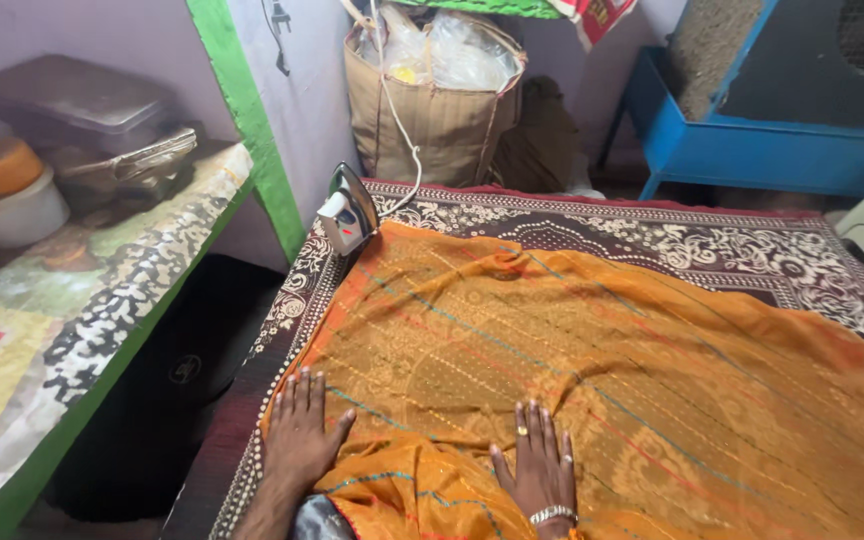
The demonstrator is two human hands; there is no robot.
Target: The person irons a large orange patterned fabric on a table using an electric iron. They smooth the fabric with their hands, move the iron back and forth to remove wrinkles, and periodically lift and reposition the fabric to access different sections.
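Head view: we have both hands flat on the orange fabric (592, 360), which covers most of the patterned rug-like cover (732, 240) through the centre and right of the frame. Left hand (302, 435) sits at lower centre-left on the cloth's near edge, fingers spread, palm down, gripping nothing. Right hand (542, 465) is at lower centre, also open and pressed flat, with rings and a bangle visible. The 2 hands are apart, with a wrinkled bunch of cloth between and below them at the bottom edge.

Electric iron (347, 215) stands upright on its heel at the upper-left corner of the cover, well apart from both hands, its cord running up toward the brown bag (437, 110) at top centre.

Our read: this is smoothing the cloth. To do it well, we'd keep palms flat, push outward from the bunched part toward the free edges, and keep the thin weave from dragging or folding under. We'd watch the iron's corner: tugging the cloth could tip it.

Left of frame: shelf (92, 290) with a white bowl (12, 210) and metal tins (82, 100)
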